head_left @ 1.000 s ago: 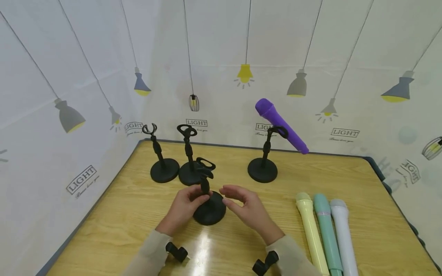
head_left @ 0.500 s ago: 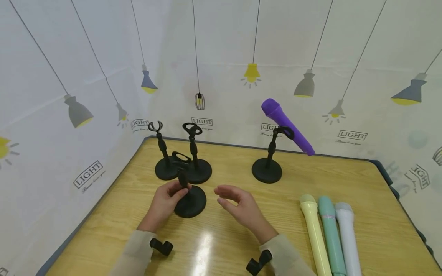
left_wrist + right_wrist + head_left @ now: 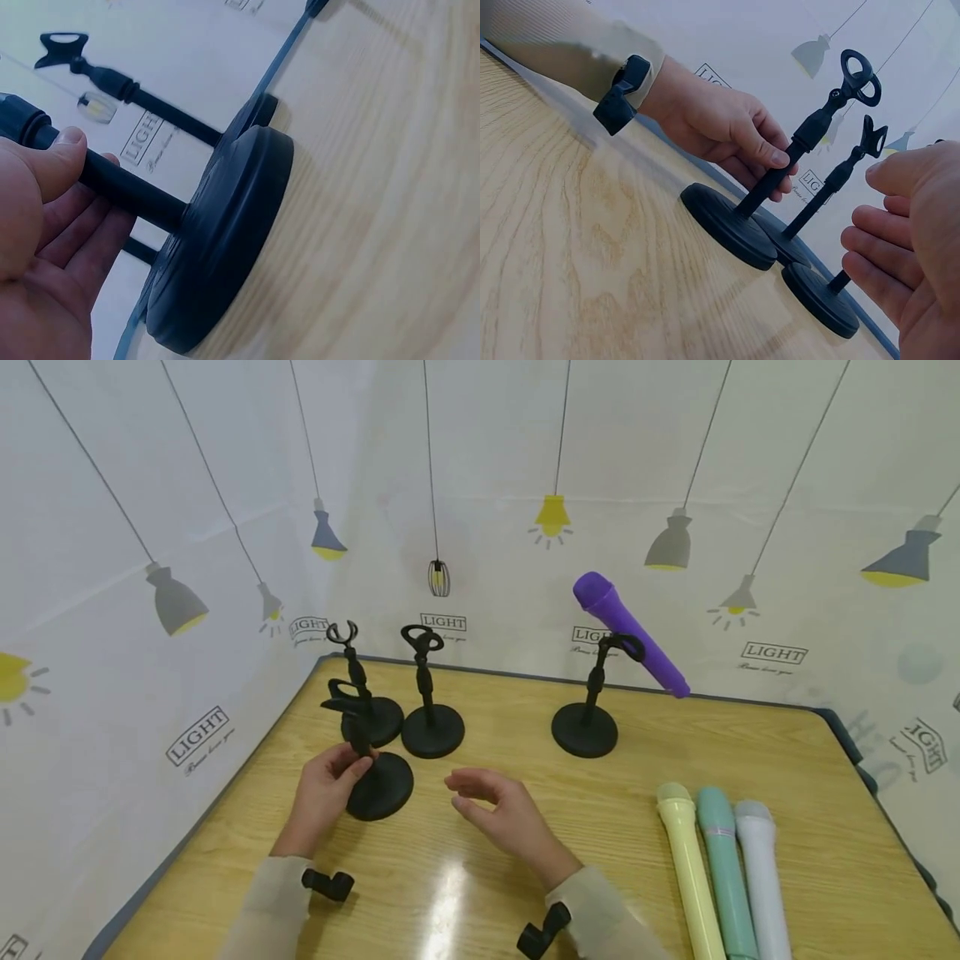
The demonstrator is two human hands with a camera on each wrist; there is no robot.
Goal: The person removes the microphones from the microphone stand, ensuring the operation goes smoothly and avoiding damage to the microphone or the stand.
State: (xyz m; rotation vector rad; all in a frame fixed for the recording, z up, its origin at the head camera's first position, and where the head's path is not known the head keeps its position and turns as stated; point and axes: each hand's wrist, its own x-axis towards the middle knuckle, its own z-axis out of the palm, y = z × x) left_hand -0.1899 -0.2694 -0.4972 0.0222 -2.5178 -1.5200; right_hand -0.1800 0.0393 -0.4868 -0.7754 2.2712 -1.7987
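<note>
Head view, clock directions taken with the held stand as centre, 12 towards the wall.

Left hand (image 3: 324,789): grasping the held stand (image 3: 381,788) by its pole, thumb on one side and fingers curled behind, above the base; left wrist view agrees. The held stand is left of the table's (image 3: 517,735) middle. Cannot tell whether its base touches the wood.

Right hand (image 3: 504,817): at 3 o'clock, near the base but apart from it. Grip released, fingers gently bent, palm facing the left hand.

Far-left stand (image 3: 387,720): at 12 o'clock, upright, partly hidden behind the held stand's top. Middle stand (image 3: 433,732): between 1 and 2 o'clock, upright, just beside the far-left stand.

Right stand (image 3: 584,732): between 2 and 3 o'clock, well apart, upright. Purple mic (image 3: 633,633) sits at its clip, raised and tilted, head towards 10, tail towards 4.

Between 3 and 4 o'clock, side by side: yellow mic (image 3: 689,872), green mic (image 3: 726,877), white mic (image 3: 763,877), heads pointing just short of 12. Wall (image 3: 495,435): pale, printed with hanging lamps.
</note>
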